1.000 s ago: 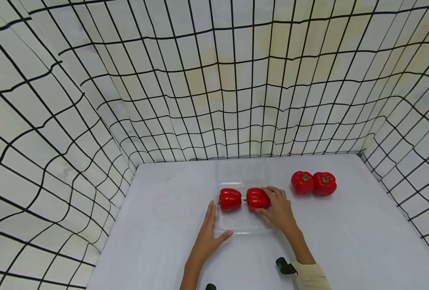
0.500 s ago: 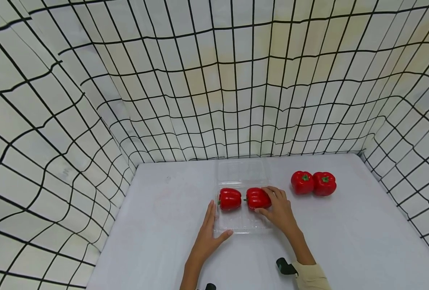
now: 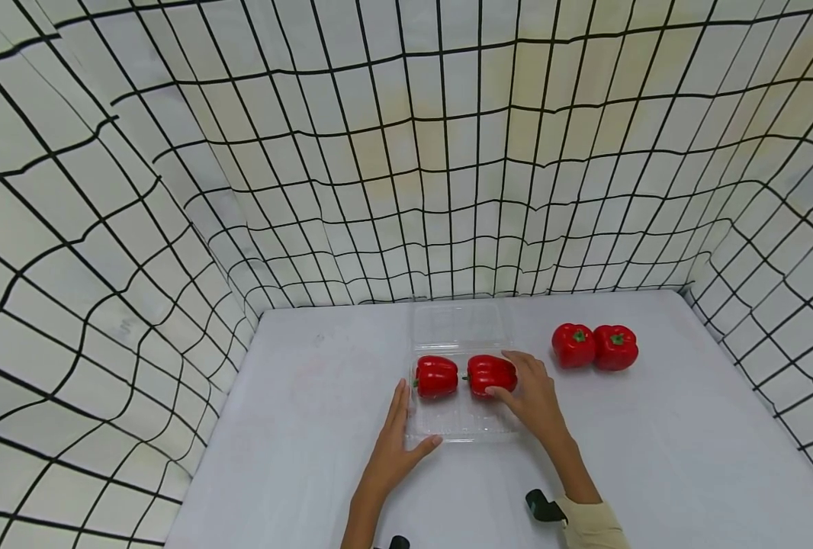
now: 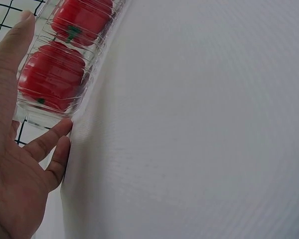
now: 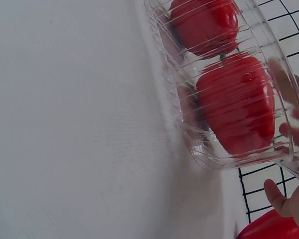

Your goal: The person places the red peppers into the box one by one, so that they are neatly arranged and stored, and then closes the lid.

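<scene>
Our left hand (image 3: 393, 451) rests straight-fingered along the left side of the clear container (image 3: 457, 423); our right hand (image 3: 535, 396), fingers apart, borders the right pepper (image 3: 489, 374) inside, near the left pepper (image 3: 437, 377).

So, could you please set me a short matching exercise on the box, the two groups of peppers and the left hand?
1. box
2. boxed peppers
3. loose peppers
4. left hand

A. standing stem up
B. at the left side of item 1
C. see-through
D. lying on their sides

Pairs: 1-C, 2-D, 3-A, 4-B.
</scene>
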`<state>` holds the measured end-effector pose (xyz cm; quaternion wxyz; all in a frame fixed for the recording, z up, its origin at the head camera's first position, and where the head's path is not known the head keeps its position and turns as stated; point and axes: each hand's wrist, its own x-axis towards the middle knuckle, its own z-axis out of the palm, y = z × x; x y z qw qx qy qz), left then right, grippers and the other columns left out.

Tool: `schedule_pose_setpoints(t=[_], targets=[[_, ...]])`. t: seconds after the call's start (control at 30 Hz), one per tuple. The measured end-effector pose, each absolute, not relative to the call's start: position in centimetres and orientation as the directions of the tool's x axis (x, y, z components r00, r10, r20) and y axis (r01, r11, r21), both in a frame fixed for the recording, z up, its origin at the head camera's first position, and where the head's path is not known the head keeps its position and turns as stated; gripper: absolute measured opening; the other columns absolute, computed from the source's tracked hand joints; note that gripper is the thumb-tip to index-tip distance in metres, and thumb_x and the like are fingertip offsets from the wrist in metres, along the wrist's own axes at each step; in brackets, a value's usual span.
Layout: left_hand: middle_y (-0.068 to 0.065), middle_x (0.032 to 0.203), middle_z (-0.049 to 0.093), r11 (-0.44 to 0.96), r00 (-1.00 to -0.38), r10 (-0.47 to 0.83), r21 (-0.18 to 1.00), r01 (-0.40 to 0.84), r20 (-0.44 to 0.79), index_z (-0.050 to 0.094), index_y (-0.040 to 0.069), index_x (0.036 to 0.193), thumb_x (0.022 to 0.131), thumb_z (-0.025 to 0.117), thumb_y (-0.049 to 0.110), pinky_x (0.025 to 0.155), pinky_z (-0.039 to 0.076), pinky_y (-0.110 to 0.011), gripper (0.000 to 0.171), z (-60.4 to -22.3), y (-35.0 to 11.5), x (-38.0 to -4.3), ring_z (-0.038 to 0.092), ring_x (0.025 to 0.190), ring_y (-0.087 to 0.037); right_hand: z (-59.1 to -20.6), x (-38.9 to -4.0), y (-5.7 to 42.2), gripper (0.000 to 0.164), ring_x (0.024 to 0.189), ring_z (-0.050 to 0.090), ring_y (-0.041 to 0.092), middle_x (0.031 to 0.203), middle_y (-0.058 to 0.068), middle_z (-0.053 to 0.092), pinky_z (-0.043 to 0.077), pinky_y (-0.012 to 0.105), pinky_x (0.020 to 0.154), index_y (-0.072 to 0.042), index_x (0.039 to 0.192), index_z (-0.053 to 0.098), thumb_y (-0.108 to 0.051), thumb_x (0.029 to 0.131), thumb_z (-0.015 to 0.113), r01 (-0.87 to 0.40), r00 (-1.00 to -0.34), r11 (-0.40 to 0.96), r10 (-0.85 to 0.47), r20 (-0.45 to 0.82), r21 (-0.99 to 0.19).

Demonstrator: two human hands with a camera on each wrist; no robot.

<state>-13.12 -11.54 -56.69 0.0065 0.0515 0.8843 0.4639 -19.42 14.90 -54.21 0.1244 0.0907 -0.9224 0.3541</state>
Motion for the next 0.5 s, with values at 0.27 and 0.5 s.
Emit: schedule_pose_setpoints(t=[0.27, 0.5], targets=[[0.009, 0.166, 0.007, 0.564, -0.995, 0.096, 0.821, 0.083, 0.035, 0.009, 0.029, 0.158, 0.080, 0.073, 0.054, 0.112, 0.033, -0.057, 0.104, -56.7, -11.5, -13.1, 0.017, 0.152, -0.027, -53.1, -19.2, 16.4, 0.065, 0.126, 0.050, 0.036, 0.133, 0.017, 0.058, 0.045, 0.062, 0.101, -0.009, 0.133, 0.056, -0.023, 0.077, 0.084, -0.267, -0.900, 0.696, 0.067, 0.430, -0.666], [0.007, 0.166, 0.007, 0.569, -0.995, 0.095, 0.819, 0.080, 0.031, 0.010, 0.026, 0.158, 0.080, 0.073, 0.053, 0.111, 0.034, -0.057, 0.104, -56.7, -11.5, -13.1, 0.017, 0.152, -0.028, -53.1, -20.2, 18.7, 0.052, 0.117, 0.054, 0.036, 0.124, 0.019, 0.062, 0.048, 0.060, 0.097, -0.002, 0.123, 0.062, -0.012, 0.077, 0.083, -0.313, -0.733, 0.695, 0.257, 0.629, -0.648]])
